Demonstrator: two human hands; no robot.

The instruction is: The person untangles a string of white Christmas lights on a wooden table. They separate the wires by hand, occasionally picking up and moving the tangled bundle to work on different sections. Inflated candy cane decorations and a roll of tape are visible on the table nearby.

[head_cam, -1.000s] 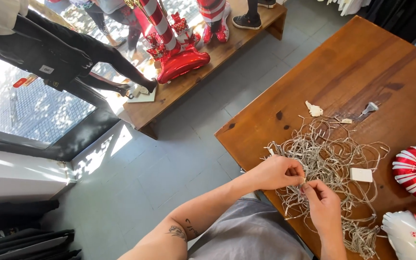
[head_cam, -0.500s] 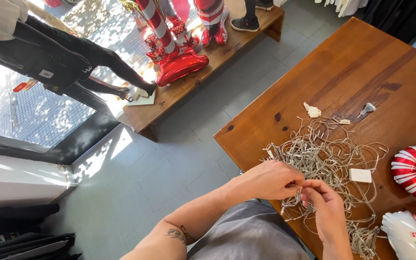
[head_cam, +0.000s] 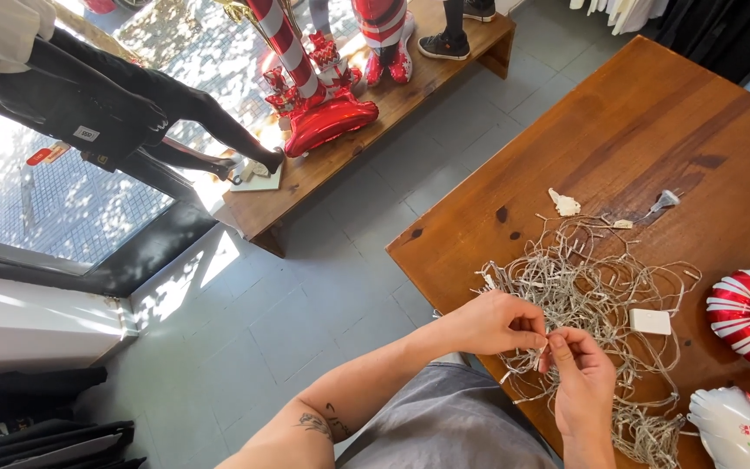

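A wooden table (head_cam: 653,130) fills the right side, its near-left corner toward the person. Beyond it, a low wooden bench (head_cam: 340,165) carries a red and white candy-cane decoration (head_cam: 305,78). A tangled heap of pale string lights (head_cam: 592,295) lies by the table's near edge, a small white box (head_cam: 650,321) on top. At the right edge sit a striped ring balloon (head_cam: 744,313) and a silver foil balloon (head_cam: 740,430). The left hand (head_cam: 488,323) and right hand (head_cam: 579,382) each pinch a strand at the tangle's near side, fingertips almost meeting.
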